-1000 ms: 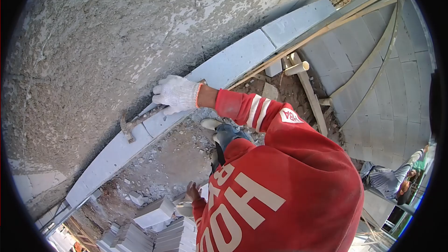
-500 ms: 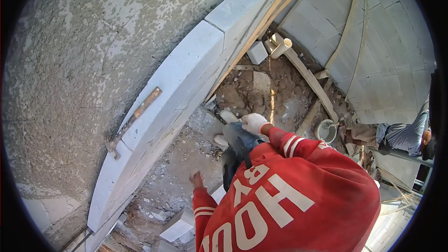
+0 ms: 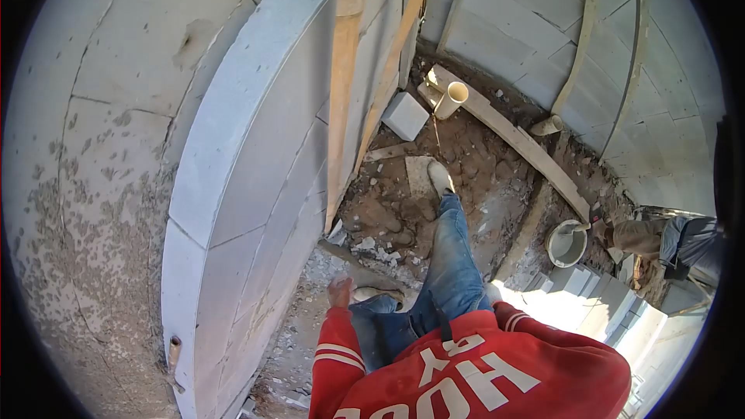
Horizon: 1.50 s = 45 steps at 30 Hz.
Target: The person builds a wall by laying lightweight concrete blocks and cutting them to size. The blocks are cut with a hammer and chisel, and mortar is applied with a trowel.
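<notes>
The person stands on rough brown soil [image 3: 466,163] between pale block walls. The left hand [image 3: 339,292], bare, hangs empty with loose, half-curled fingers near the left wall [image 3: 256,155]; the right hand is hidden beside the jeans, so its state cannot be told. Two wooden planks [image 3: 345,85] lean on that wall. Far ahead a pipe [image 3: 450,98] stands just beside a loose block [image 3: 405,116]. On the right, a bucket [image 3: 566,244] sits near another person [image 3: 660,237].

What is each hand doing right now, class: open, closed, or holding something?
Left hand: bare, holding nothing; open or closed cannot be told.
Right hand: hidden behind the leg and red sleeve; cannot be told.
</notes>
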Motion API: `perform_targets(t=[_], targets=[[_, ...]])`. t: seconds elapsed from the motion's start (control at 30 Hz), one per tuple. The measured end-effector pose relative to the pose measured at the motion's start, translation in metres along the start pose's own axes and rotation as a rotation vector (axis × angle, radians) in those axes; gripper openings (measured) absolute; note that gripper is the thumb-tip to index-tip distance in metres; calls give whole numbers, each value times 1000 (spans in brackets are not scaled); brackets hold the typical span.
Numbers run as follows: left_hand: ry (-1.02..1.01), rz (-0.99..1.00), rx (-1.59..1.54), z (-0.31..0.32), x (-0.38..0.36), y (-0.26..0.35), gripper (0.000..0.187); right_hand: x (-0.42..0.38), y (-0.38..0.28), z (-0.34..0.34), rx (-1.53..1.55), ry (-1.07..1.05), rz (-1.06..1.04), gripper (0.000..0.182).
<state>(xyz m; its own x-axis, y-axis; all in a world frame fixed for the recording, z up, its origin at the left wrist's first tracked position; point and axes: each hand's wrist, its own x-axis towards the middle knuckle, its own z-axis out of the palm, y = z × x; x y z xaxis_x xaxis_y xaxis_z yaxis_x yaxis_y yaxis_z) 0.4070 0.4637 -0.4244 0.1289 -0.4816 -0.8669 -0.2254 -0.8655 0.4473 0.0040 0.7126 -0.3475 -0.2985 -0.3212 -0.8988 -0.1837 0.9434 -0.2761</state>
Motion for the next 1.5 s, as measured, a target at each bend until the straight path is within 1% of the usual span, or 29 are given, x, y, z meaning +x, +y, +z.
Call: perform_targets(t=[0.07,0.1,0.23,0.33,0.4,0.43,0.47,0.53,0.57,0.63,0.67,0.7,0.77,0.8,0.83,0.9,0.93,1.0,1.07,1.1,1.13,1.17,1.23,1.27,1.33,1.37,1.43,1.47,1.5], targets=[[-71,50,-35,82,36,74,66,27,13,-13,53,-37,34,53],[-122,74,-26,128,68,106,69,36,18,-17,89,-41,64,53],[-323,153,25,283,200,183,78,41,50,-26,214,-34,217,51],[-275,228,79,379,298,207,85,37,66,-23,283,-46,355,50],[-238,222,71,430,334,219,100,34,70,-16,334,-60,447,49],[-304,246,6,443,354,212,106,34,72,-15,358,-69,489,49],[-311,232,52,457,363,215,115,34,73,-14,374,-78,523,48],[-373,218,-4,465,406,200,126,38,75,-15,399,-88,580,47],[-368,207,-11,473,430,198,126,42,76,-17,405,-91,601,47],[-248,139,117,485,465,194,137,48,77,-21,416,-98,636,46],[-370,145,73,476,471,193,141,51,78,-24,423,-100,650,46],[-364,141,69,477,484,187,141,54,78,-26,422,-105,659,45],[-234,97,55,486,512,183,136,62,81,-32,419,-110,674,44],[-221,63,73,492,515,185,125,68,83,-35,414,-116,676,44],[-210,69,64,495,526,182,125,71,84,-39,414,-119,679,44],[-247,174,-10,503,550,167,100,77,87,-46,403,-125,683,43],[-231,172,-18,505,559,163,100,79,89,-49,393,-133,681,42],[-115,196,-222,513,577,163,90,85,92,-55,377,-137,678,42],[-136,211,-217,509,583,159,94,89,96,-61,360,-138,670,41],[-172,225,-197,508,583,163,98,90,97,-64,352,-135,663,41],[-178,296,-160,513,570,167,106,92,97,-66,350,-134,656,40],[-167,299,-158,524,557,169,106,94,97,-67,344,-132,646,40],[69,417,-152,545,529,167,122,92,97,-75,331,-125,623,39],[75,424,-158,558,515,169,122,93,97,-77,328,-116,607,39],[310,457,-89,581,483,171,123,89,100,-84,308,-94,559,38],[366,500,-53,587,472,170,126,91,103,-91,294,-79,531,38],[370,483,-237,586,428,184,122,100,105,-106,267,-21,445,37],[401,450,-184,580,409,189,128,108,103,-115,263,25,387,36],[435,361,-49,568,381,191,133,122,83,-128,284,88,289,34]])
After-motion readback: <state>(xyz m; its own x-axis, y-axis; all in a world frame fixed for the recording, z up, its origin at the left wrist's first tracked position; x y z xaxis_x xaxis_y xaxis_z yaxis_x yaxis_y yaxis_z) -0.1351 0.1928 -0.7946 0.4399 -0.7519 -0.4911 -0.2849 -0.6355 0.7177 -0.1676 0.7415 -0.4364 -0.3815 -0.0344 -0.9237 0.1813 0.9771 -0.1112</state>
